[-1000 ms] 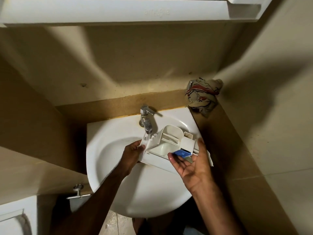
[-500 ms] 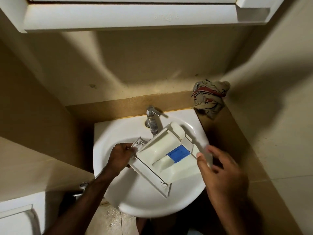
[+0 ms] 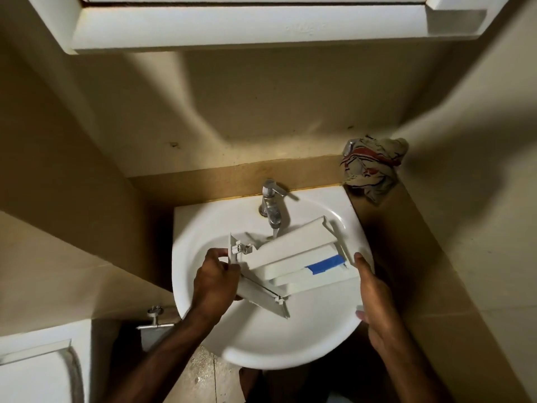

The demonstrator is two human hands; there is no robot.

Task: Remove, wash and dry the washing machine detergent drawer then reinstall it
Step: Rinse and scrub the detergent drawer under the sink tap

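The white detergent drawer (image 3: 293,251), with a blue insert (image 3: 327,263), is held upside down over the white sink (image 3: 261,335), its underside facing me. Water runs from the chrome tap (image 3: 270,207) onto its back end. My left hand (image 3: 216,282) grips the drawer's front panel at the left. My right hand (image 3: 374,298) is at the drawer's right end with the thumb pressed against it; its fingers lie along the sink rim.
A crumpled striped cloth (image 3: 372,167) hangs in the corner at the back right of the sink. A white cabinet (image 3: 232,27) overhangs above. Walls close in on both sides. A white fixture (image 3: 37,370) sits at the lower left.
The drawer has been turned over from compartments up to underside up. My right hand came off it, then returned to its right end. The view has shifted downward.
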